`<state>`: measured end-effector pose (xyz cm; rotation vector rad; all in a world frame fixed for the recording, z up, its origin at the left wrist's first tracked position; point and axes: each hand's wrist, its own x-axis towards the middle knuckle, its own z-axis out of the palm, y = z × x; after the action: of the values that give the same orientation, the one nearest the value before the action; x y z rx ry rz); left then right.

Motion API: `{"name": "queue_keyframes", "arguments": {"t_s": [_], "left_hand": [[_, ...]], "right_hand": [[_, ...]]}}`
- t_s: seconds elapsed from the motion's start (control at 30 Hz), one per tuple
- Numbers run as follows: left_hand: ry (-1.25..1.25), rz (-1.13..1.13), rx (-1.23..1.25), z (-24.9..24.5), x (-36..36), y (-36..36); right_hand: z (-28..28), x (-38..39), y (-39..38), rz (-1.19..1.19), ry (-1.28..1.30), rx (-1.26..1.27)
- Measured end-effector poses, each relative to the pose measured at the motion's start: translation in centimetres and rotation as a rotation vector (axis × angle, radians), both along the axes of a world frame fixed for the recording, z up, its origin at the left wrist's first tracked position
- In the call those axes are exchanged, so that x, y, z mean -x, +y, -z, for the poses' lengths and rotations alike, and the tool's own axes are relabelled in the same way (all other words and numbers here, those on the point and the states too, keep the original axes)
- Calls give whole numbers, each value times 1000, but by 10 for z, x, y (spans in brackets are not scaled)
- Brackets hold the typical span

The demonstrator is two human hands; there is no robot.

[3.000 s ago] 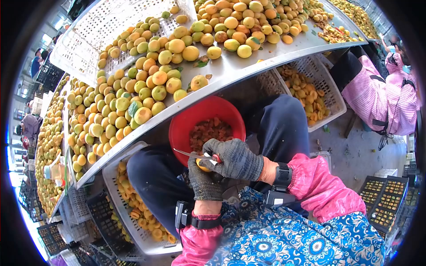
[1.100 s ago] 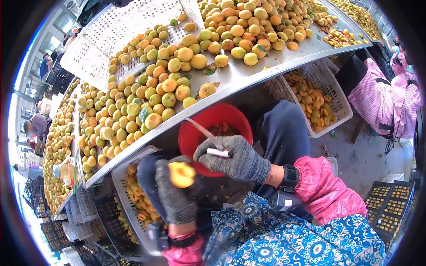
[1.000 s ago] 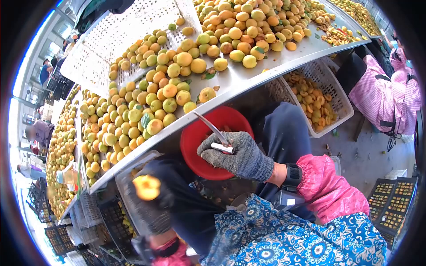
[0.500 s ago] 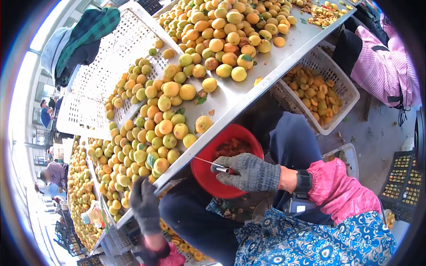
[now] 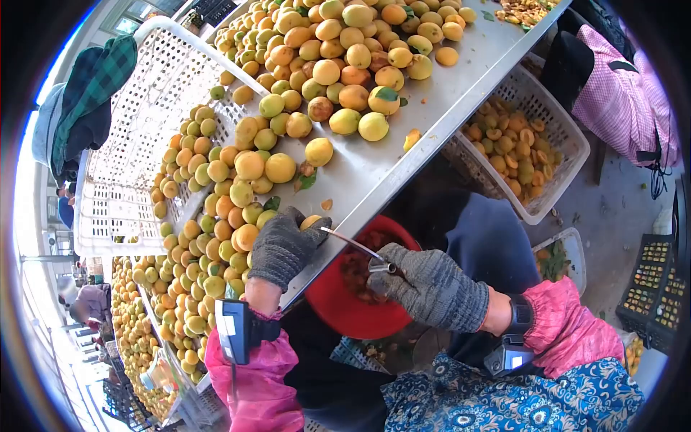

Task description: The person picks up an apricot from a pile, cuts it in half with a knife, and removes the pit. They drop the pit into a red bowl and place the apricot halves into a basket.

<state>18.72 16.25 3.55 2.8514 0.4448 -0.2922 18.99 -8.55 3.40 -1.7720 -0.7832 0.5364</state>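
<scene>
My left hand [image 5: 286, 247], in a dark grey knit glove, is at the metal table's edge with its fingers closed around a yellow apricot [image 5: 311, 222], which they partly cover. My right hand [image 5: 432, 284], in a grey knit glove, grips a thin metal tool [image 5: 358, 245] with a slender, slightly curved blade and a short tube-like end. The blade's tip points left, close to that apricot. Beneath the tool is a red bowl [image 5: 327, 306] holding brownish scraps. Many whole apricots [image 5: 279, 168] lie piled on the table beyond my left hand.
A white perforated crate [image 5: 122, 216] lies tipped on the table at left. Below the table's edge [image 5: 403, 176], another white crate [image 5: 536, 216] holds halved apricots. A smaller tub [image 5: 578, 252] and black trays [image 5: 648, 281] stand at right. A person in a pink checked sleeve [image 5: 619, 101] sits nearby.
My left hand has come up from below the table's edge onto an apricot and closed on it. My right hand has shifted slightly right and down, still with the tool. The view has shifted.
</scene>
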Motion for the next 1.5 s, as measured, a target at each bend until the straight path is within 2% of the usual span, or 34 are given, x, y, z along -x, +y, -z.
{"name": "queue_keyframes", "arguments": {"t_s": [0.03, 0.1, 0.13, 0.17, 0.23, 0.27, 0.3, 0.37, 0.4, 0.43, 0.5, 0.53, 0.6, 0.7, 0.77, 0.8, 0.87, 1.0, 1.07, 1.13, 1.2, 1.27, 1.3, 1.37, 1.43, 1.5], "left_hand": [[-2, -4, 2, 0, 3, 4], [-223, -153, 416, -6, 8, 6], [-117, -476, 687, -28, 8, -3], [-123, -479, 681, -25, 14, -2], [-447, -485, 1318, -21, 33, -1], [-493, -590, 1308, -24, 43, -13], [-499, -589, 1304, -22, 51, -23], [-481, -378, 629, -13, 67, -43], [-623, -634, 1509, -14, 72, -54], [-628, -632, 1514, -13, 75, -69], [-844, -720, 1963, -13, 81, -97], [-795, -672, 2036, -14, 89, -105], [-810, -636, 2016, -14, 96, -118], [-867, -563, 1992, -13, 109, -135], [-936, -594, 1894, -15, 114, -140], [-957, -564, 1796, -16, 117, -145], [-964, -564, 1806, -16, 126, -151], [-1000, -558, 1799, -17, 140, -160], [-1025, -562, 1803, -19, 144, -167], [-993, -516, 1668, -24, 145, -171], [-968, -534, 1660, -23, 148, -169], [-947, -552, 1652, -24, 150, -164], [-909, -523, 1587, -26, 153, -160], [-873, -505, 1521, -27, 159, -150], [-717, -344, 1260, -27, 164, -138], [-648, -348, 1264, -37, 167, -131]], "right_hand": [[3, 0, 1, 42, 45, -68], [3, -1, 1, 81, 88, -140], [-1, -2, 0, 75, 103, -171], [-4, -2, 0, 69, 119, -205], [-9, -1, 1, 73, 156, -199], [-11, 1, 1, 81, 198, -183], [-12, 4, 2, 77, 194, -187], [-12, 13, 5, 77, 211, -210], [-11, 18, 6, 76, 207, -207], [-9, 22, 7, 54, 167, -247], [-3, 31, 9, 28, 117, -280], [1, 35, 9, 21, 36, -281], [4, 41, 6, 12, -55, -276], [-2, 48, 0, -9, -8, -254], [-11, 55, -3, 34, 147, -221], [-12, 58, -4, 33, 138, -222], [-11, 65, -6, 38, 140, -299], [-22, 75, -19, -15, 147, -246], [-15, 81, -23, -99, 234, -370], [-23, 81, -29, -124, 297, -303], [-27, 81, -35, -140, 362, -238], [-29, 79, -38, -200, 199, -247], [-29, 74, -41, -208, 199, -241], [-27, 60, -50, -366, 66, -84], [-22, 52, -56, -351, -21, -86], [-29, 40, -62, -483, -197, 106]]}}
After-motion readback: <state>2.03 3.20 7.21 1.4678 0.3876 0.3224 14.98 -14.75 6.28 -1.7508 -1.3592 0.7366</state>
